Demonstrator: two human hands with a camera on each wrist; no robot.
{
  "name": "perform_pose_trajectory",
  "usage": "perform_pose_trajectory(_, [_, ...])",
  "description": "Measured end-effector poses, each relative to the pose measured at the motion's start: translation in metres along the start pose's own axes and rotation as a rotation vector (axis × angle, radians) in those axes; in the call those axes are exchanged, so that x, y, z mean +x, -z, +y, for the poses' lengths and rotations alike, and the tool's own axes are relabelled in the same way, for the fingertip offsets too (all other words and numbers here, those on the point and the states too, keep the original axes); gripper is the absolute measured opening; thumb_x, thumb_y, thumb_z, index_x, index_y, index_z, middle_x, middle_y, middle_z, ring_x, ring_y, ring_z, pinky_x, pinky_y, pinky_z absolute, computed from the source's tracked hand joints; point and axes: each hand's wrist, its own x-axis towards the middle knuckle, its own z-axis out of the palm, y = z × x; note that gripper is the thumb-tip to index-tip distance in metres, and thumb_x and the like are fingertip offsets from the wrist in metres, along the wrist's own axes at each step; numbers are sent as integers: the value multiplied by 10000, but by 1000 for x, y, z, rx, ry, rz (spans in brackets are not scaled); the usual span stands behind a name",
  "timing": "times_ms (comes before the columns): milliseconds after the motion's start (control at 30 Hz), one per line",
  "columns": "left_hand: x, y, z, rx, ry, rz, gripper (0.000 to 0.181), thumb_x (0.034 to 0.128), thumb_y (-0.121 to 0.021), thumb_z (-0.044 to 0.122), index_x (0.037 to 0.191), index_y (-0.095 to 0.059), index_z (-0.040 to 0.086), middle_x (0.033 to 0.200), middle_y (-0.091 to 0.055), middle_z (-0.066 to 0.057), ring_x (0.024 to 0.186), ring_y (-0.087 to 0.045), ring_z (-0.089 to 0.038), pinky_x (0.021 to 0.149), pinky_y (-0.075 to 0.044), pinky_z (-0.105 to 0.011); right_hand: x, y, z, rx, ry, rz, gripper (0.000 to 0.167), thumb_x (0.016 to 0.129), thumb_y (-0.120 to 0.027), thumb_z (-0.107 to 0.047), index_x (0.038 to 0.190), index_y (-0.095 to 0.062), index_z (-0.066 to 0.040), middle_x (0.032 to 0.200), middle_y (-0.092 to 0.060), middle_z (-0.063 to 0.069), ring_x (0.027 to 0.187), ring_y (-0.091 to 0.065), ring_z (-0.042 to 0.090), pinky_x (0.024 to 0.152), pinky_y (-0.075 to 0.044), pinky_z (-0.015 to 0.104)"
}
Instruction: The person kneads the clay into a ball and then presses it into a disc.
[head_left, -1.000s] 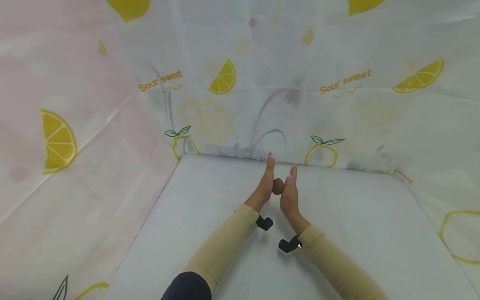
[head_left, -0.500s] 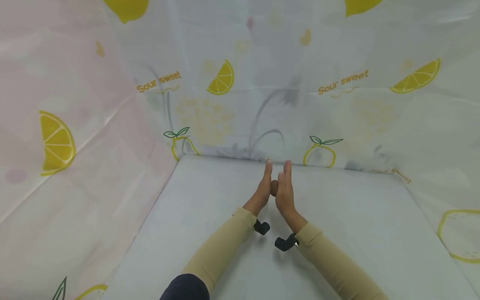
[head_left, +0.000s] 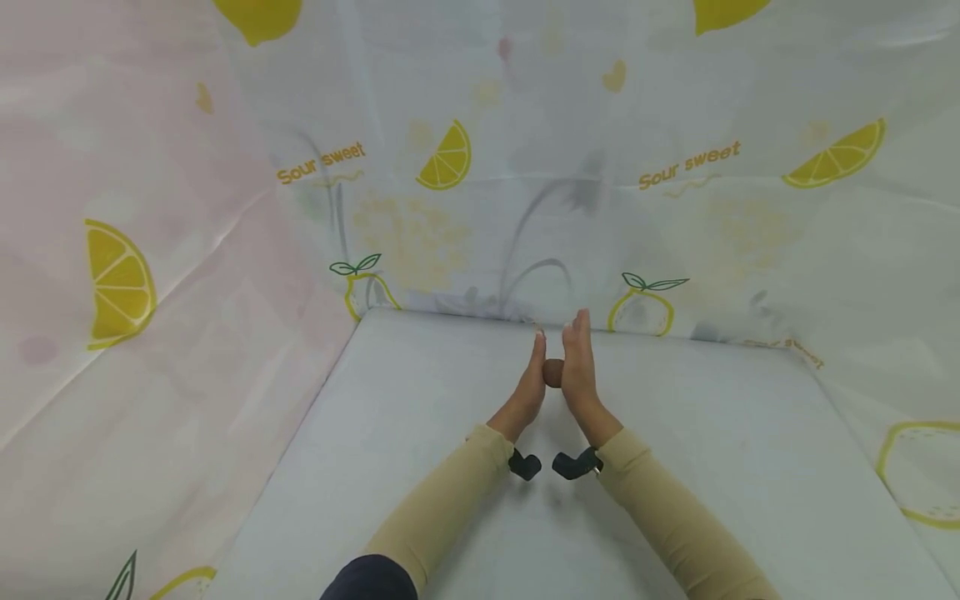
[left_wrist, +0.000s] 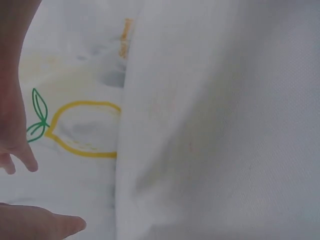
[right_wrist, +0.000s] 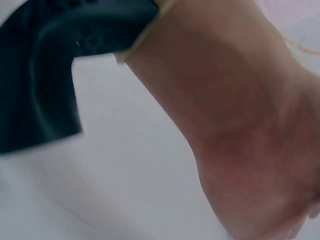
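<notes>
A small brown ball (head_left: 552, 372) sits between two facing palms in the head view, above the white surface. My left hand (head_left: 529, 387) touches it from the left with its fingers straight and pointing away from me. On the ball's other side, the right hand (head_left: 580, 371) presses against it, fingers likewise straight. Parts of hands with extended fingers (left_wrist: 25, 157) show at the left edge of the left wrist view, where the ball cannot be seen. A wrist and part of a hand (right_wrist: 240, 150) fill much of the right wrist view; the ball is hidden there too.
A white tabletop (head_left: 420, 367) lies under both arms. Behind it and to the sides hangs a lemon-printed sheet (head_left: 495, 225). Dark camera mounts, one on the left wrist (head_left: 525, 465) and one on the right (head_left: 576, 463), jut inward between the forearms.
The palms slide against each other around the ball: the left hand has drawn back toward me and the right has moved forward. The ball stays between them, shifting slightly.
</notes>
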Motion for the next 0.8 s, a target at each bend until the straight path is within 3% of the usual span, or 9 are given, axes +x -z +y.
perform_pose_trajectory(200, [-1,-1,3,-105,-53,-49,803,1057,-118,621,1632,66,90,1705,74,-87,1557,96,-236,1245,17,-481,11,10,29,-20,-53,41,688,1110,-345,-329,1628,6,-42,1706,4,97,1561,-43,209,1255,-40,375])
perform_pose_trajectory(467, [1,-2,14,-188,-102,-78,880,1018,-117,700,1633,75,100,1705,97,-90,1558,102,-238,1243,31,-482,3,15,47,-113,-76,46,686,1123,-250,-404,1622,20,-18,1704,29,112,1562,17,216,1254,-9,383])
perform_pose_trajectory(633, [5,-1,20,-174,-144,-78,847,1032,-78,656,1629,77,75,1700,96,-126,1558,97,-242,1243,13,-499,-10,13,55,-150,-64,28,643,1135,-228,-344,1617,23,0,1701,30,148,1563,6,253,1255,-20,415])
perform_pose_trajectory(800, [7,1,22,-120,-132,-35,834,1032,-92,666,1642,28,109,1709,36,-101,1563,48,-224,1247,-42,-504,-22,3,54,-104,-36,21,579,1141,-185,-259,1612,10,16,1698,18,158,1563,4,272,1255,-29,437])
